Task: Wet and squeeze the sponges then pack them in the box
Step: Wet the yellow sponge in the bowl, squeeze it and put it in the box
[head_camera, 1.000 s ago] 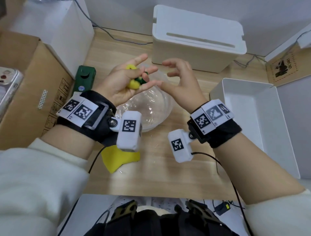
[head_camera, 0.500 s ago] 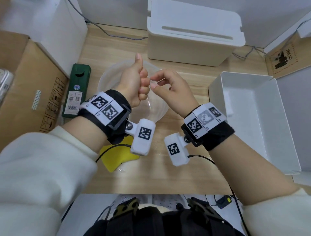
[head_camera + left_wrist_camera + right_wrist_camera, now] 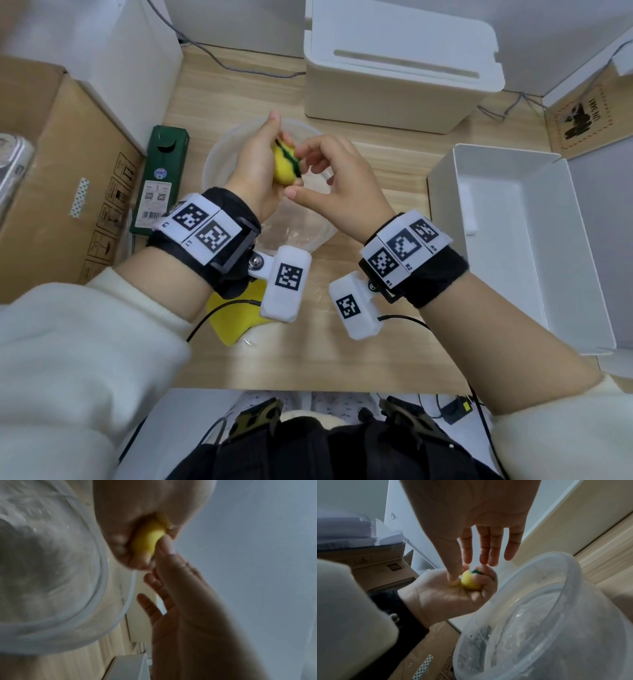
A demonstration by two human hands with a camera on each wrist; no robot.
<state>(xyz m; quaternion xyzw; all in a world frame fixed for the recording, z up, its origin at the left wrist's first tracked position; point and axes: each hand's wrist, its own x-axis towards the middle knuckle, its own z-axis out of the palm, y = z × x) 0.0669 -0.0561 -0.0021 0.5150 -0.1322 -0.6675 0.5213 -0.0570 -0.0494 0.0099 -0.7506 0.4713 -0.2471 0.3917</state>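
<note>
Item count, referenced to the clear bowl (image 3: pixel 219 161) on the surface (image 3: pixel 359 356). Bowls: one. Sponges: two; one yellow-and-green sponge (image 3: pixel 285 163) above the bowl, one yellow sponge (image 3: pixel 236 317) on the near side of the bowl. Hands: two, the left hand (image 3: pixel 255 171) and the right hand (image 3: pixel 337 185), both above the bowl. Open white boxes: one (image 3: pixel 534 240), right of the bowl. Lidded white containers: one (image 3: pixel 397 65), beyond the bowl. Green cartons: one (image 3: pixel 161 178), left of the bowl. Brown cardboard boxes: one (image 3: pixel 58 171), farther left.
</note>
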